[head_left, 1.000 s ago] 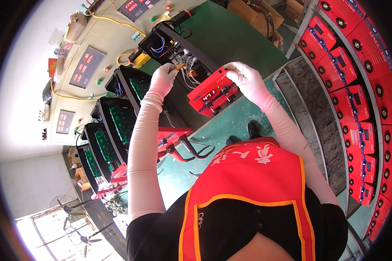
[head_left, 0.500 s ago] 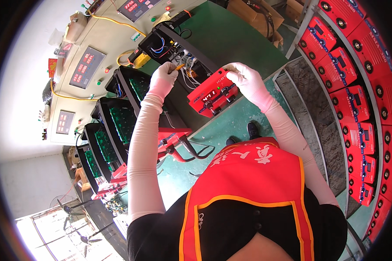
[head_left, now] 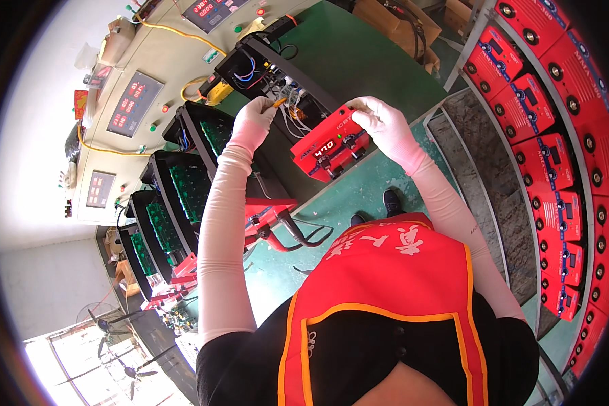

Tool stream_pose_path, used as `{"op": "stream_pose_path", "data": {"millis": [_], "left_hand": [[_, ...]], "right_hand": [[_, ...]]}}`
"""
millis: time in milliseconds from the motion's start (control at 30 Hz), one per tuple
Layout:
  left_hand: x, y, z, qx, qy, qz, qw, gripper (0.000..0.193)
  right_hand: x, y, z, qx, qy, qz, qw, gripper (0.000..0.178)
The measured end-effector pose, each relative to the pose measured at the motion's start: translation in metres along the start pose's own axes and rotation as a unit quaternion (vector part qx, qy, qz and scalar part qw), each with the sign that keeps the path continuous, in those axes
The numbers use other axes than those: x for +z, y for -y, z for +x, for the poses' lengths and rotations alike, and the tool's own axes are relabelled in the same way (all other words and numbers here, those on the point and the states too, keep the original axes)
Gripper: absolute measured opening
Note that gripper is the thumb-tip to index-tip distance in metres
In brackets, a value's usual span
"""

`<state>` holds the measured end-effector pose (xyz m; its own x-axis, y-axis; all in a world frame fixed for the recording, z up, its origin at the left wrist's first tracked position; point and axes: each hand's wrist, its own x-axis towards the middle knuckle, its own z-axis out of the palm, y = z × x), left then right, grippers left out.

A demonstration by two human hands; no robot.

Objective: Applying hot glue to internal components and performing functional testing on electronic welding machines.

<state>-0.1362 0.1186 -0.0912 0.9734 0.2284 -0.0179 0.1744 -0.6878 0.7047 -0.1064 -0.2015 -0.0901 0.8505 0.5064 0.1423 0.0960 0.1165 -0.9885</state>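
My left hand (head_left: 256,120), in a white glove, pinches a small yellow-orange tool (head_left: 279,103) over the inside of an uncovered welding machine. Its tip is close to the white wires (head_left: 295,116) behind the front panel; what it touches is too small to make out. My right hand (head_left: 384,128), also gloved, is closed on the upper right corner of the machine's red front panel (head_left: 328,143). That panel tilts up toward me, with lit digits (head_left: 324,148) and dark knobs. The black chassis (head_left: 250,64) stretches away behind it.
More uncovered black machines with green circuit boards (head_left: 183,193) stand in a row at left. Behind them are beige test consoles (head_left: 134,105) with red displays and yellow cables. Racks of finished red machines (head_left: 547,162) line the right. A green bench top (head_left: 358,57) lies beyond my hands.
The lit digits on the red panel have changed slightly, and some console readings differ. Both hands stay in nearly the same place.
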Motion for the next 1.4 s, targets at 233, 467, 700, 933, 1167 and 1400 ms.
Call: {"op": "stream_pose_path", "data": {"millis": [233, 467, 700, 933, 1167, 1400], "left_hand": [[0.000, 0.004, 0.001, 0.000, 0.007, 0.001, 1.000, 0.016], [0.000, -0.003, -0.001, -0.019, 0.013, -0.036, 0.999, 0.015], [-0.001, -0.008, -0.004, -0.001, -0.003, -0.034, 0.999, 0.016], [-0.004, -0.013, -0.007, -0.024, -0.001, 0.021, 0.999, 0.023], [-0.005, -0.019, -0.006, -0.044, 0.013, 0.004, 0.999, 0.021], [-0.007, -0.018, -0.006, -0.035, 0.000, 0.060, 0.998, 0.022]], "right_hand": [[0.000, 0.000, 0.000, 0.007, -0.001, 0.003, 1.000, 0.025], [0.000, 0.002, -0.001, 0.011, -0.001, -0.017, 1.000, 0.026], [0.000, -0.004, 0.001, 0.000, 0.004, -0.008, 1.000, 0.025], [0.002, -0.006, 0.001, 0.006, 0.002, 0.015, 1.000, 0.023], [0.001, -0.001, 0.000, 0.007, -0.002, -0.008, 1.000, 0.023], [0.001, -0.002, 0.001, 0.006, -0.003, -0.002, 1.000, 0.022]]}}
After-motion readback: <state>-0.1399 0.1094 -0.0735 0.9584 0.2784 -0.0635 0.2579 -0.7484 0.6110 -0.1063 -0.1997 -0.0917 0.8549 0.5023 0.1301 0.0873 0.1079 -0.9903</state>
